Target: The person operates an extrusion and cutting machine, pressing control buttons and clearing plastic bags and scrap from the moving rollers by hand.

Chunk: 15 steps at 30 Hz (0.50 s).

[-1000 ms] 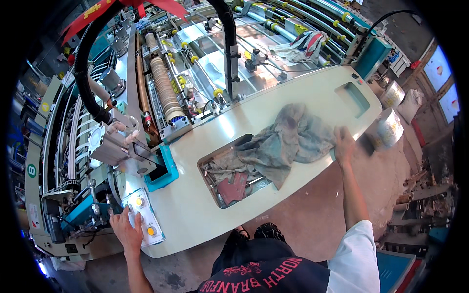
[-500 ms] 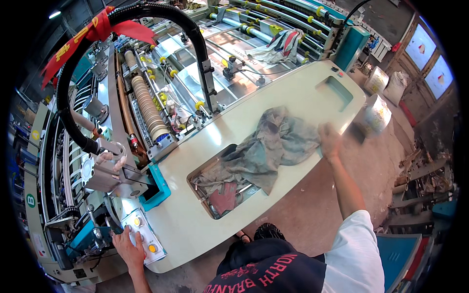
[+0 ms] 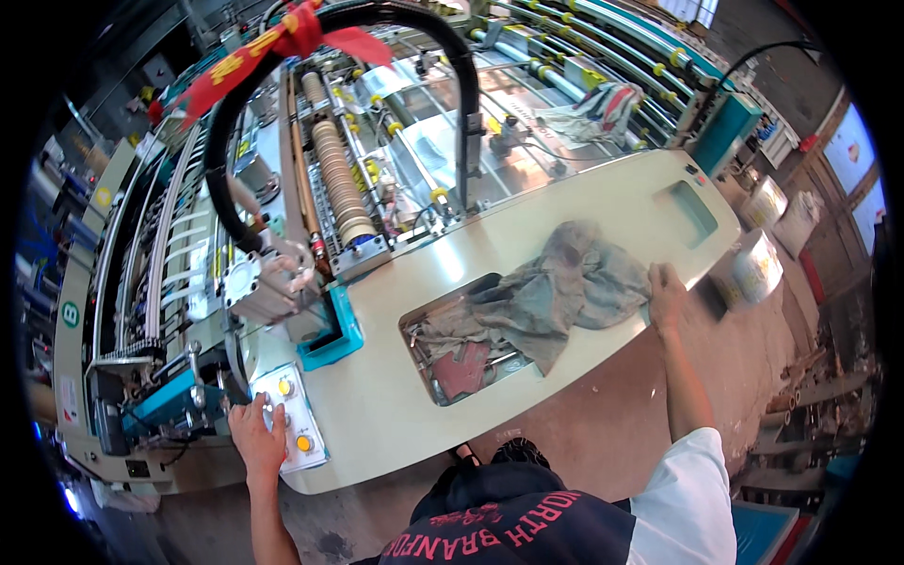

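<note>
Workshop machinery fills the far side, and a cream surface (image 3: 372, 395) curves across the front; the whole view has swung over the last second, yet both hands sit at the same spots on the machine. So, as I read it, attention stays with the button panel (image 3: 301, 417), right there under and just right of the left hand (image 3: 256, 437). Its fingers (image 3: 257, 411) are loosely spread, gripping nothing I can see; whether one is pressing, I can't tell. Over at the right hand (image 3: 668, 301), the fingers (image 3: 670, 279) are bent at the surface's outer edge, right beside the end of a crumpled grey cloth (image 3: 576, 290). Gripping edge or cloth? Can't tell. The cloth hasn't shifted, lying left of those fingers and spilling into a long recess (image 3: 412, 352).

Now, room to move: right of the left fingers, past the panel, bare surface runs to that recess, with a teal frame (image 3: 331, 350) standing beyond. Beyond the right fingers there's clear surface up to a shallow recess (image 3: 695, 217). Outward of them the edge drops away to floor (image 3: 603, 405), with a white roll (image 3: 756, 270) near on the right.
</note>
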Motion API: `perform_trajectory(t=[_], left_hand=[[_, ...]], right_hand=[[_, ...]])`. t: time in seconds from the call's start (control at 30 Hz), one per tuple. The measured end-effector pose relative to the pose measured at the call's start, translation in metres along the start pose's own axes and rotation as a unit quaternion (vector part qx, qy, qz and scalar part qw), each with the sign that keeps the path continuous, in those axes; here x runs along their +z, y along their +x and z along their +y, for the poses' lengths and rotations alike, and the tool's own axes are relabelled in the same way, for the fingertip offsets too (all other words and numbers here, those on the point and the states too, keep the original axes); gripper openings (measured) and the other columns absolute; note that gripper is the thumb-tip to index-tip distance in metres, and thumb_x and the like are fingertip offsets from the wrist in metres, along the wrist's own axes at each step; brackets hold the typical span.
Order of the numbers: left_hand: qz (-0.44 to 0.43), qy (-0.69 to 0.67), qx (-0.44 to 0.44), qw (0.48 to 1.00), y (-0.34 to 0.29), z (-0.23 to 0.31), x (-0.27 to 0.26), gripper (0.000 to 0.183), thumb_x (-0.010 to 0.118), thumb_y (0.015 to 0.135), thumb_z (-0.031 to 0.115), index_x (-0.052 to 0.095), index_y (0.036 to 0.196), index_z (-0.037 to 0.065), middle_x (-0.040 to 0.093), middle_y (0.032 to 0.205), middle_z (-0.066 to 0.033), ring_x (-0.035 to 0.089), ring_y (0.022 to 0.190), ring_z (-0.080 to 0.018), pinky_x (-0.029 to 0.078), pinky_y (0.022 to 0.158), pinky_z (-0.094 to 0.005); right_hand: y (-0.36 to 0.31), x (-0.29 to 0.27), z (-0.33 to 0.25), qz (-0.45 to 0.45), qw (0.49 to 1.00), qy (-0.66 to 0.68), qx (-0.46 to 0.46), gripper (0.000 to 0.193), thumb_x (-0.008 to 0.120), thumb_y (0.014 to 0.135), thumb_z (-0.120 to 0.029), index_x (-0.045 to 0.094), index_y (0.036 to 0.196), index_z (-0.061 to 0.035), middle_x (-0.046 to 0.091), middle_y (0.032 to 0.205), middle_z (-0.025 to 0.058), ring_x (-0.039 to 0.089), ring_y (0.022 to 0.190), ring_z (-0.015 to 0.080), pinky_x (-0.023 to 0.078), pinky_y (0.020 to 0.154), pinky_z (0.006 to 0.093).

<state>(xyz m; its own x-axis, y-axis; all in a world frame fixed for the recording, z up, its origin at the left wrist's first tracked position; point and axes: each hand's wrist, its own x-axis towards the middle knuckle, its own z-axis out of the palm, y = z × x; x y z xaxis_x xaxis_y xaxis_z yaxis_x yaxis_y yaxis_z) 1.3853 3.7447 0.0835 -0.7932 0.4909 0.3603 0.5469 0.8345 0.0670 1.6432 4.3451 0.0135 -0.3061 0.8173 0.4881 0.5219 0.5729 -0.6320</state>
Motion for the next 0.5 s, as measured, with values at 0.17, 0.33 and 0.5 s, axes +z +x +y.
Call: perform_trajectory(t=[0.17,0.33,0.5], left_hand=[[-0.016,0.001,-0.008,1.000,-0.006,0.005,-0.005,0.034,0.065,0.077,0.019,0.057,0.104,0.000,0.053,0.078,-0.0146,0.048,0.081,-0.0294,0.037,0.085,-0.0417],[-0.042,-0.011,-0.017,0.999,-0.007,0.003,-0.006,0.039,0.065,0.077,0.021,0.056,0.107,-0.001,0.059,0.089,-0.0144,0.049,0.085,-0.0284,0.033,0.096,-0.0436],[-0.041,-0.019,-0.016,0.999,-0.012,-0.003,-0.002,0.042,0.066,0.076,0.022,0.055,0.109,-0.001,0.060,0.096,-0.0141,0.050,0.087,-0.0283,0.032,0.096,-0.0442]], right_hand=[[-0.001,0.001,-0.012,-0.010,1.000,-0.007,-0.009,0.023,0.057,0.088,-0.024,0.056,0.078,-0.0032,0.056,0.061,0.0075,0.052,0.054,0.0133,0.042,0.053,0.0290],[-0.001,-0.003,-0.006,-0.016,0.999,-0.034,-0.009,0.022,0.056,0.088,-0.024,0.056,0.079,-0.0035,0.057,0.063,0.0077,0.053,0.056,0.0136,0.041,0.054,0.0286],[-0.001,-0.003,-0.009,-0.011,0.999,-0.027,-0.016,0.023,0.055,0.088,-0.025,0.056,0.081,-0.0035,0.058,0.065,0.0086,0.053,0.057,0.0163,0.041,0.056,0.0296]])
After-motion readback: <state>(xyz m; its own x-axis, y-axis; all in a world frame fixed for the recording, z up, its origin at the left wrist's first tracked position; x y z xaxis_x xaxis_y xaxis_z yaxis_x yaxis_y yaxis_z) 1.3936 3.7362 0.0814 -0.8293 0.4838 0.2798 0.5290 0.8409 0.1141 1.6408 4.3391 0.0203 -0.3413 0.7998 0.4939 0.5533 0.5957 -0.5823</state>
